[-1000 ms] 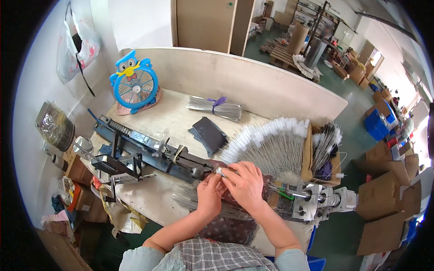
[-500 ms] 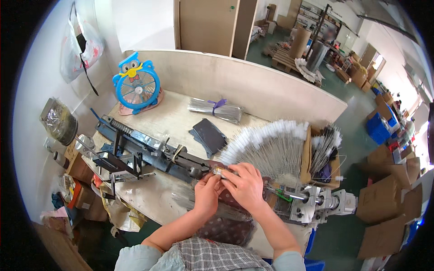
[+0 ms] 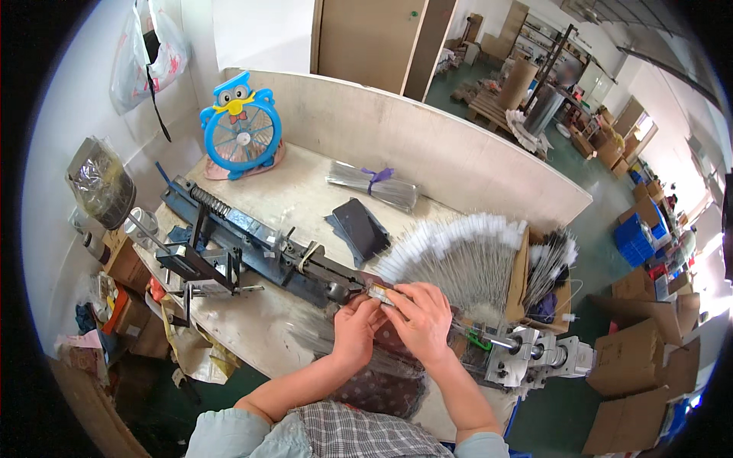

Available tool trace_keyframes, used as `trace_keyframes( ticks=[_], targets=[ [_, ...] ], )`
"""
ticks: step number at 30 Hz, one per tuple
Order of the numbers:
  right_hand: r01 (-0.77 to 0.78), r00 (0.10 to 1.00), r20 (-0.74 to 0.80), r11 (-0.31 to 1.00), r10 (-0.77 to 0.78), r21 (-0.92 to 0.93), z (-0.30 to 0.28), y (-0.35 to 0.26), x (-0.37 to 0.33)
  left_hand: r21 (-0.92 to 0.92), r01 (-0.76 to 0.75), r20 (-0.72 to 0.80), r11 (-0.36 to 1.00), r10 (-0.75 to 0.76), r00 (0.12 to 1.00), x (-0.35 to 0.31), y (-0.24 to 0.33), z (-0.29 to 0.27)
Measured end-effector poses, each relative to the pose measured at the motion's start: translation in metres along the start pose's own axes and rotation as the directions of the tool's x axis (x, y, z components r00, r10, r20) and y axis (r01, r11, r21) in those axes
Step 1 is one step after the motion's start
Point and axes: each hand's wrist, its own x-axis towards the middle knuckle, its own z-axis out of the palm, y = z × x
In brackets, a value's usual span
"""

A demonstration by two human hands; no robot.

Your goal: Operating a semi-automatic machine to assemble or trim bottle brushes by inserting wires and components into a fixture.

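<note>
My left hand (image 3: 353,333) and my right hand (image 3: 421,324) meet at the right end of a long dark metal bench machine (image 3: 263,252). Between them shows a small pale block with a yellowish patch (image 3: 379,293), right against the machine; whether it belongs to the machine I cannot tell. My left thumb and fingers pinch together just below the block. The right fingers curl over its right side, closed on something too small to make out. Beneath both wrists lie thin wire lengths (image 3: 324,336) and a dark dotted cloth (image 3: 382,389).
White-tipped wire brushes (image 3: 450,252) fan out behind my right hand, beside a cardboard box (image 3: 519,278) of more brushes. A silver shaft mechanism (image 3: 534,355) stands at right. Farther back are a dark flat pad (image 3: 360,231), a tied wire bundle (image 3: 374,185) and a blue fan (image 3: 243,130).
The whole view has shifted slightly. Both hands stay together at the machine's end, with my right fingers a little differently bent and more of the pale block showing.
</note>
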Motion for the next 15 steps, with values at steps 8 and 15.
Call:
trace_keyframes(
  ticks=[8,15],
  targets=[
    [0.005,1.000,0.022,0.999,-0.006,0.046,-0.004,0.000,0.002,-0.021,-0.014,-0.041,1.000,0.013,0.999,-0.003,0.004,0.010],
    [0.000,1.000,0.016,0.999,-0.001,0.039,-0.005,0.000,0.000,-0.032,-0.016,0.031,0.999,0.017,0.999,0.002,-0.003,-0.004]
  ],
)
